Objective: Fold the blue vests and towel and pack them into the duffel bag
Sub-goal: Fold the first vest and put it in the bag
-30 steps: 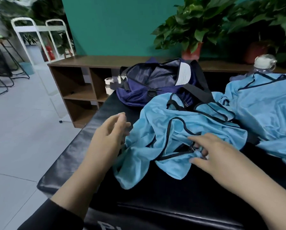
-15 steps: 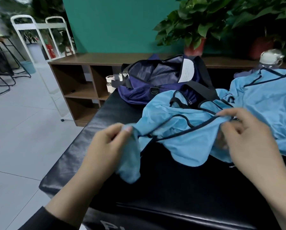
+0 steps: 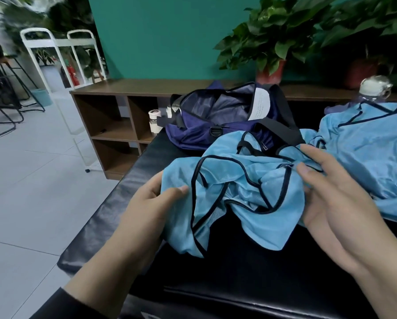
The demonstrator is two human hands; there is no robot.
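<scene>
Black padding covers the bench (image 3: 96, 229) where the work happens, and the navy duffel bag (image 3: 216, 120) sits unzipped at its far end, nothing blue inside as far as I can see. Just in front of the bag a crumpled blue vest (image 3: 245, 196) is held up: the left hand (image 3: 146, 210) pinches one edge, the right hand (image 3: 331, 196) grips the other with curled fingers. Right of the bag another blue vest (image 3: 372, 153) lies unfolded. Folding looks barely begun; packing remains.
</scene>
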